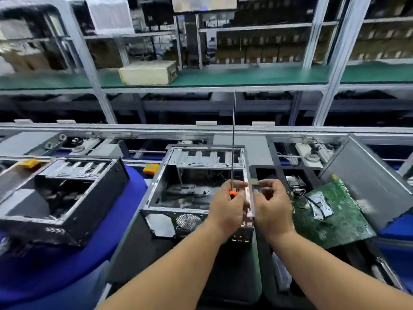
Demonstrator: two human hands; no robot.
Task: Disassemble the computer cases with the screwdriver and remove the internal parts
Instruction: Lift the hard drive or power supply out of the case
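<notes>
An open grey computer case [192, 186] lies in the middle of the bench with its side panel off. Over its right front corner my left hand [228, 209] grips a screwdriver [233, 139] with an orange handle, its long thin shaft pointing straight up. My right hand [273, 209] is close beside it, and both hands hold a small narrow part [250, 203] between them; what it is cannot be made out. A removed green circuit board [330, 218] lies to the right of the case.
A second open black case [67, 193] sits at the left on blue cloth [125, 220]. A grey metal panel [368, 180] leans at the right. The conveyor rail [201, 128] and a green shelf [245, 74] with a beige box [148, 72] run behind.
</notes>
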